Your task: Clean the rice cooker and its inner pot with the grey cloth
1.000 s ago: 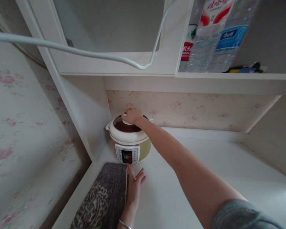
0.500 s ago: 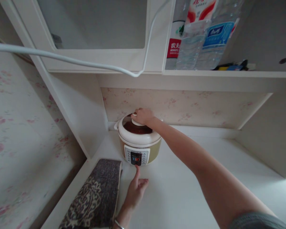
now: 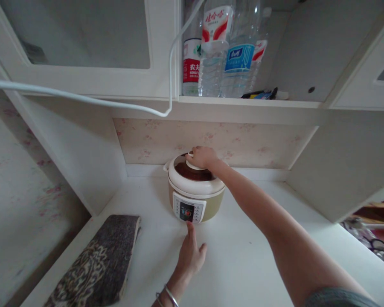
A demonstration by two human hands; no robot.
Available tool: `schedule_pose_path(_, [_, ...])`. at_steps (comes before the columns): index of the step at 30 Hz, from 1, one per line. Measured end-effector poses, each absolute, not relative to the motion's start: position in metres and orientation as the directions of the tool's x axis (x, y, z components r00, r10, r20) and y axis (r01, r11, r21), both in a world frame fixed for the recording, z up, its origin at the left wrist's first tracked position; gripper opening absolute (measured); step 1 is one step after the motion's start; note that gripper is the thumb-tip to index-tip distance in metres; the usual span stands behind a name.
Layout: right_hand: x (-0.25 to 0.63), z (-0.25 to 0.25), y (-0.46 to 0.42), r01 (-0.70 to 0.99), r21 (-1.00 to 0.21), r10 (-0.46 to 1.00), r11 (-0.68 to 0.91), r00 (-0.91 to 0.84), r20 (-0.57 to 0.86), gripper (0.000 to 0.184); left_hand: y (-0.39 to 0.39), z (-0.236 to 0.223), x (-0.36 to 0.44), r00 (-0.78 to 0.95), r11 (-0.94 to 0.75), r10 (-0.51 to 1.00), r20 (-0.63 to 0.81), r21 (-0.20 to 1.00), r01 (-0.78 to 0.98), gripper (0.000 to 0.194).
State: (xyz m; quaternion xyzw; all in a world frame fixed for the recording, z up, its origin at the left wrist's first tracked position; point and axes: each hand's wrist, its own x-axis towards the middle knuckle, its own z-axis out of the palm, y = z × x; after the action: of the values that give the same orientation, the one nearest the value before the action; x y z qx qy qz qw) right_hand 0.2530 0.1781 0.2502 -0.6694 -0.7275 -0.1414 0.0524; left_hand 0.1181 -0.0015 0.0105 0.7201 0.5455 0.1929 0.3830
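A round cooker [image 3: 195,187] with a cream rim, an olive-green body and a control panel stands on the white counter [image 3: 237,260]. My right hand [image 3: 201,157] is closed on the handle of its lid [image 3: 187,171], a dark see-through lid that sits on the pot. Below the panel, my left hand [image 3: 190,253] has one finger stretched forward to the cooker's lower front edge and another finger held apart. It grips nothing, and its remaining fingers are hidden. Bracelets circle the left wrist.
A folded dark grey cloth [image 3: 115,251] with a pale pattern lies at the left. Overhead, a shelf [image 3: 259,101] bears several plastic bottles [image 3: 238,59]. A white cable [image 3: 115,103] hangs across the upper left. Side panels [image 3: 326,166] flank the counter.
The cooker has slid right along the counter, away from the folded cloth and left side panel, with both hands staying at it. The view has also turned right.
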Motion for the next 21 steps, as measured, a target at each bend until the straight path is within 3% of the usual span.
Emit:
schedule_pose_path(8, [0.285,0.254,0.193,0.980,0.171,0.960,0.104,-0.144,0.240,0.062,0.012,0.015,0.159,0.353,-0.147,0.923,-0.153,0.707,0.692,0.080])
schedule_pose_path(13, [0.291,0.253,0.198,0.974,0.185,0.954,0.133,-0.176,0.244,0.063,0.015,0.027,0.150,0.248,-0.146,0.968,-0.027,0.744,0.651,0.068])
schedule_pose_path(17, [0.291,0.251,0.199,0.977,0.163,0.956,0.137,-0.173,0.236,0.063,0.031,0.051,0.125,0.088,-0.227,0.971,0.223,0.734,0.640,0.072])
schedule_pose_path(21, [0.288,0.249,0.199,0.987,0.122,0.953,0.107,-0.136,0.270,0.059,0.058,0.079,0.125,0.111,-0.447,0.860,0.499,0.629,0.636,0.093])
